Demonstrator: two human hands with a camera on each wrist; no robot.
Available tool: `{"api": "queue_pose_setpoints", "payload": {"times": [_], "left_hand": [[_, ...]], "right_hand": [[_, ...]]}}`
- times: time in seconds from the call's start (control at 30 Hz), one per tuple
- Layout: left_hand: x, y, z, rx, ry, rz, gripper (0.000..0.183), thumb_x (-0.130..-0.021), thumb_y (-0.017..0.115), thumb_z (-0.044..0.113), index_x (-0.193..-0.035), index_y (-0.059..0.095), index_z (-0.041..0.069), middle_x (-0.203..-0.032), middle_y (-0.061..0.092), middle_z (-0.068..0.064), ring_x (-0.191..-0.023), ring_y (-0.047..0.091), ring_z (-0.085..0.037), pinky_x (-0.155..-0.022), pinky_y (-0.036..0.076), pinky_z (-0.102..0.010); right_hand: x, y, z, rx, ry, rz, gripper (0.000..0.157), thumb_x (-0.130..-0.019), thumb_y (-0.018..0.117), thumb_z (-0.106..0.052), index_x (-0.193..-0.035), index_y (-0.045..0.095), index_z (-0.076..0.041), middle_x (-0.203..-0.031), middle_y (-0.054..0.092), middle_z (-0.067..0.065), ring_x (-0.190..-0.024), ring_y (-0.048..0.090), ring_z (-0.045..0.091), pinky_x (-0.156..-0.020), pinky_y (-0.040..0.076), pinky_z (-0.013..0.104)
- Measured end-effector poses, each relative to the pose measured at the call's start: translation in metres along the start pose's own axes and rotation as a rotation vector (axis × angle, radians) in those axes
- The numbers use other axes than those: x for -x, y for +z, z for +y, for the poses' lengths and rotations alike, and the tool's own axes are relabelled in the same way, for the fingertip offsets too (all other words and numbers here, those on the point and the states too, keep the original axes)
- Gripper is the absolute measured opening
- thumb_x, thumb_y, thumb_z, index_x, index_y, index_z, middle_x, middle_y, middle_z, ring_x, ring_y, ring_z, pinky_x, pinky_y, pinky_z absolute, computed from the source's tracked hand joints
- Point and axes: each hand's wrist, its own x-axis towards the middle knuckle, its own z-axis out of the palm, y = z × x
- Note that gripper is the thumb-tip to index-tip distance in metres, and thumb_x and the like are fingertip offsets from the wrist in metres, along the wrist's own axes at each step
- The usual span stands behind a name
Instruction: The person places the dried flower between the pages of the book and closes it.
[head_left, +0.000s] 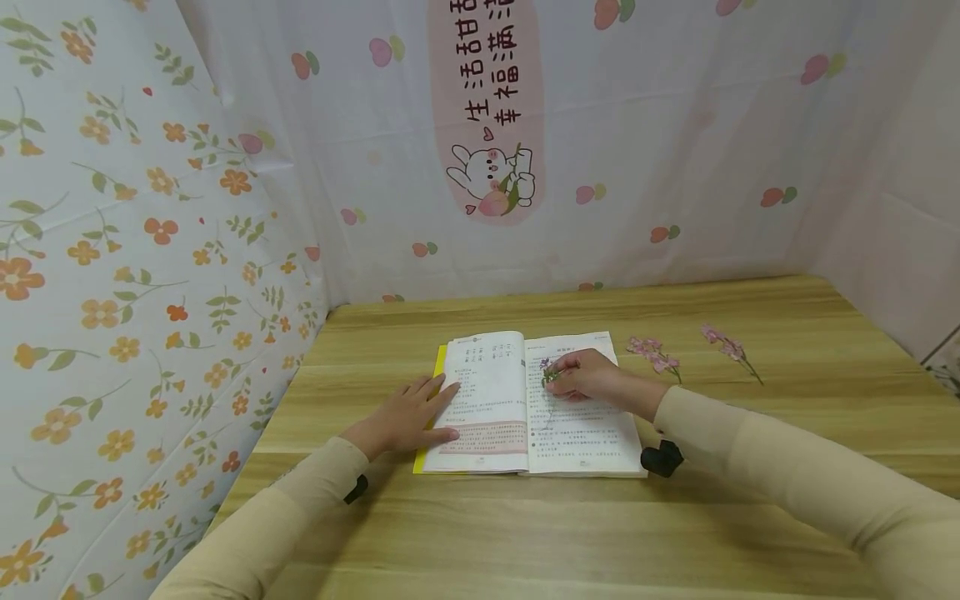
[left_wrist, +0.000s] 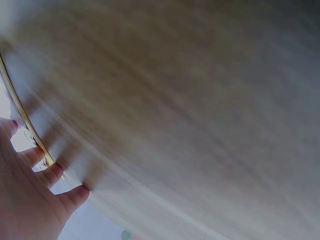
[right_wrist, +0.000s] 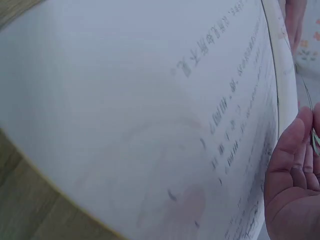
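An open book (head_left: 491, 387) lies on the wooden table, its yellow cover showing along the left edge. My left hand (head_left: 405, 419) rests with spread fingers on the outer part of the left page. In the left wrist view, the fingertips of that hand (left_wrist: 30, 195) lie at the book's edge (left_wrist: 22, 112). Over the right page, my right hand (head_left: 592, 379) pinches a small flower sprig (head_left: 548, 377) with purple blossoms, green leaves and a thin stem. The right wrist view shows the thumb and fingers of this hand (right_wrist: 292, 185) together at the sprig's green part (right_wrist: 315, 142).
Two pink-purple flower sprigs lie on the table to the right of the book: one nearer (head_left: 656, 354), the other farther right (head_left: 732, 350). A patterned cloth (head_left: 637, 167) hangs behind the table (head_left: 480, 533), and a floral cloth (head_left: 135, 275) hangs at the left.
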Motion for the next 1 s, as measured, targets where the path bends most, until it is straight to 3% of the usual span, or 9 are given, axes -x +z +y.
{"api": "queue_pose_setpoints", "payload": {"times": [0.5, 0.73, 1.0], "left_hand": [[0.0, 0.0, -0.001, 0.015, 0.017, 0.017, 0.083, -0.077, 0.028, 0.072, -0.143, 0.012, 0.023, -0.144, 0.019, -0.01, -0.126, 0.021, -0.031, -0.097, 0.021, -0.049], [0.001, -0.002, 0.0, 0.004, 0.008, 0.003, 0.083, -0.078, 0.028, 0.072, -0.143, 0.011, 0.024, -0.144, 0.018, -0.01, -0.127, 0.02, -0.03, -0.097, 0.021, -0.049], [0.001, -0.002, 0.001, 0.006, 0.003, 0.002, 0.083, -0.078, 0.028, 0.072, -0.143, 0.011, 0.024, -0.144, 0.018, -0.01, -0.127, 0.02, -0.031, -0.098, 0.02, -0.049]], "right_hand": [[-0.011, 0.024, 0.003, 0.132, -0.001, 0.087, 0.026, -0.069, 0.074, -0.008, -0.091, 0.061, -0.003, -0.062, 0.055, 0.006, -0.052, 0.053, 0.014, -0.051, 0.047, 0.027], [-0.012, 0.027, 0.004, 0.244, -0.071, 0.146, 0.042, -0.067, 0.076, -0.01, -0.103, 0.055, -0.004, -0.071, 0.053, 0.006, -0.054, 0.053, 0.016, -0.052, 0.047, 0.028], [-0.007, 0.013, -0.001, 0.384, -0.174, 0.122, 0.055, -0.07, 0.075, -0.017, -0.115, 0.049, -0.001, -0.078, 0.058, 0.003, -0.062, 0.055, 0.016, -0.056, 0.045, 0.029]]}}
